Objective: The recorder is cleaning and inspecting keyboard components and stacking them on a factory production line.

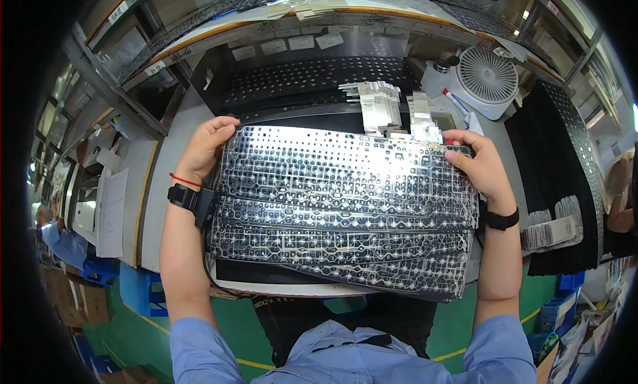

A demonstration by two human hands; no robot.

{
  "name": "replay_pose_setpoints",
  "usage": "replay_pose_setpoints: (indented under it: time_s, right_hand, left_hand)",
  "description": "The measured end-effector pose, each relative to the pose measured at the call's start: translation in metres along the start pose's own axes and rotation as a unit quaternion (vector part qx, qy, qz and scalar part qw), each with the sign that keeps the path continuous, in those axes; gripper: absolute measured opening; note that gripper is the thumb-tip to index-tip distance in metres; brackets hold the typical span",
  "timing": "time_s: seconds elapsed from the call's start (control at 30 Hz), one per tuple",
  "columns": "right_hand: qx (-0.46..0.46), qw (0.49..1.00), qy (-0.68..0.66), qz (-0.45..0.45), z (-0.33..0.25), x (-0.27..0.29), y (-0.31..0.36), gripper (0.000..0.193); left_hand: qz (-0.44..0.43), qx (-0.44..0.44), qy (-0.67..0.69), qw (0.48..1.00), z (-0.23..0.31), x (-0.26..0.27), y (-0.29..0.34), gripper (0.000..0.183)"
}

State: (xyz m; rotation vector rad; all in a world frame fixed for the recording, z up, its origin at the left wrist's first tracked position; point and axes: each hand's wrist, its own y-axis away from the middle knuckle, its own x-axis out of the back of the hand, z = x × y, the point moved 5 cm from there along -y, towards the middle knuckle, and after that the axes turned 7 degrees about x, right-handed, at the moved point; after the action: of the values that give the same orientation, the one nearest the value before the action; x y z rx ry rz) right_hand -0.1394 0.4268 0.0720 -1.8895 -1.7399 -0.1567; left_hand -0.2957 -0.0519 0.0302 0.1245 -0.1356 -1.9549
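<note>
A glossy keyboard membrane sheet [319, 159], covered in rows of small dark marks and clear patches, lies tilted across the bench in front of me. Its upper left corner is pinched between the thumb and fingers of my left hand [210, 143]. At the upper right corner my right hand [476, 159] grips the edge, thumb on top. More membrane sheets [399, 267] overlap, slightly fanned, toward my body. Pale flat connector tails [380, 111] stick out beyond the far edge. A small red bit shows by my right fingers; what it is I cannot make out.
A white round fan [488, 76] stands at the back right, with a red-capped marker [455, 101] beside it. Dark sheets with pale tails [555, 231] are stacked at right. A shelf [266, 38] spans the back. Papers [109, 208] lie on the left.
</note>
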Motion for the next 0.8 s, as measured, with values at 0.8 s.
replay_pose_setpoints:
  time_s: [0.8]
  right_hand:
    - [0.019,0.978,-0.166,0.126,0.005,0.008,-0.003,0.018]
  left_hand:
    - [0.062,-0.051,0.021,0.997,0.008,-0.006,-0.003,0.011]
